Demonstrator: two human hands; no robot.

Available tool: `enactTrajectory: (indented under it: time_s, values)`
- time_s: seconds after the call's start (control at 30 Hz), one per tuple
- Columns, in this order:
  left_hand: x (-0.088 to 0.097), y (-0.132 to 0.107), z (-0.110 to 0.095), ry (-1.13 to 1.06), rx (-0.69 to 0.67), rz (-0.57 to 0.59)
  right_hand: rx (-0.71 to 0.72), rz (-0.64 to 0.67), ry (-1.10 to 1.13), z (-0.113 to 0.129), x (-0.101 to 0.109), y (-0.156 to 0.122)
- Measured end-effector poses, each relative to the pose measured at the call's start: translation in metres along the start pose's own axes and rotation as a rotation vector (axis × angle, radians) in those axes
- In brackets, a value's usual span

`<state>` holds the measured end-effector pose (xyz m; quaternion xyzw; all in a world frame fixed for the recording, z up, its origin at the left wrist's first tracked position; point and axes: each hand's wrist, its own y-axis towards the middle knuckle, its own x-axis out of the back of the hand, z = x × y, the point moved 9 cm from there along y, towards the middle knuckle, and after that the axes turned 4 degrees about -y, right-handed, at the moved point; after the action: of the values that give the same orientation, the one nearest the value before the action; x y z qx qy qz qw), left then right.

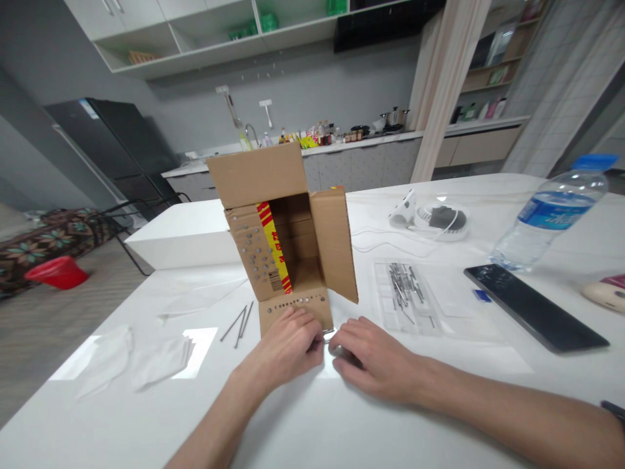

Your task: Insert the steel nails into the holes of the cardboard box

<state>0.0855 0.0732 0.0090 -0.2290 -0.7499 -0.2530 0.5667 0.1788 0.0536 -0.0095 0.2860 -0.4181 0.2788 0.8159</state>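
An open cardboard box point(329, 244) stands on its side, its mouth facing me. Rows of nail heads dot its left flap point(251, 251), and more line the lower flap point(270, 316) lying toward me. My left hand point(295, 342) rests on that lower flap with fingers curled and thumb pressed in; what it pinches is hidden. Just right of it, my right hand point(371, 358) is closed around a grey, rounded metal object point(346, 354), mostly covered by the fingers. A thin silvery piece point(327, 339) shows between the two hands. Several long nails point(243, 324) lie left of the box.
To the right sits a clear plastic case point(383, 306) of nails, with a black phone point(532, 306) and a water bottle point(549, 215) beyond. A white fan point(442, 221) with a cable stands behind. White cloths point(159, 361) lie at left.
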Motion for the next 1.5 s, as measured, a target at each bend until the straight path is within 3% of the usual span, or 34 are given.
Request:
enactTrajectory:
  time_s: [0.4,0.67,0.87,1.03,1.2,1.33,1.5]
  values:
    - [0.019,-0.002,0.008,0.044,0.034,-0.126,0.003,-0.003,0.000,0.002,0.000,0.000]
    - [0.011,-0.003,0.007,-0.022,0.004,-0.002,0.008,-0.016,0.010,0.001,0.001,0.000]
    - [0.008,-0.003,0.004,-0.021,-0.027,0.012,0.002,-0.003,0.004,0.002,0.001,0.001]
    - [0.018,-0.002,0.010,0.038,-0.007,-0.115,0.005,-0.007,0.008,0.002,0.002,0.002]
    - [0.032,-0.007,0.037,0.094,0.189,-0.313,0.003,0.002,0.009,0.002,0.002,0.001]
    - [0.034,-0.011,0.054,0.061,0.285,-0.361,-0.002,0.015,0.008,0.002,0.001,0.000]
    - [0.034,-0.009,0.051,0.074,0.257,-0.360,0.002,0.011,0.006,0.003,0.002,0.000]
